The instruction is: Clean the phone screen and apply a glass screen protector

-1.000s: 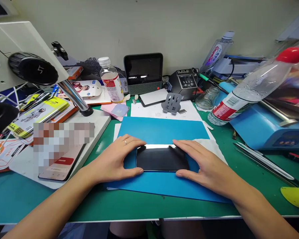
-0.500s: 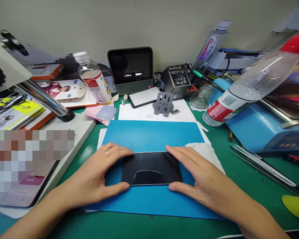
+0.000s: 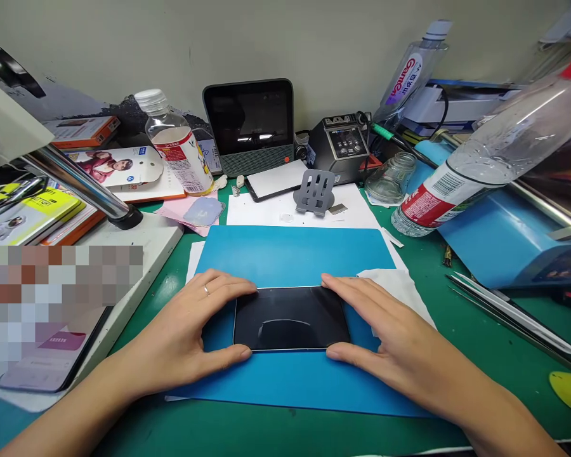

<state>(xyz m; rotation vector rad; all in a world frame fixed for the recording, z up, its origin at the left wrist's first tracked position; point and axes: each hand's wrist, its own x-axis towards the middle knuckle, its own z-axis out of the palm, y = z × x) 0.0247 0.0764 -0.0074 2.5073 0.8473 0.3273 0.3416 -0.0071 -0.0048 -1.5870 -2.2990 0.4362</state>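
Black phone (image 3: 290, 311): lies flat, long side running left to right, on the blue mat (image 3: 295, 247), which rests on the green counter (image 3: 247, 435).
Phone face: glossy, near black, turned up; a pale curved reflection arcs over its lower half.
Phone edge: thin, bright, silver-toned along the near side; corners rounded.
Left hand (image 3: 185, 339): gripping the phone's left end, thumb at near edge, fingertips at far edge; ring (image 3: 206, 289) on one finger.
Right hand (image 3: 385, 330): matching grip on the right end, thumb near, fingers far; a white sheet (image 3: 404, 285) shows just behind it.
Slanted clear bottle (image 3: 412, 79), back right: label reads "Ganten", Chinese characters alongside.
Large bottle (image 3: 480, 165): tilted, red cap, red-and-white label with barcode; other print not legible from here.
White-capped bottle (image 3: 178, 149): red band on label, rows of print too small to read.
Yellow box (image 3: 33, 216), left: dark capitals, seemingly ending "TERY"; start unclear.
Smart display (image 3: 250, 124): dark screen, grey front below it, orange-red dot at right.
Second phone (image 3: 52, 362), left: pinkish screen, darker banner with pale characters I cannot make out; upper part masked by blur squares.
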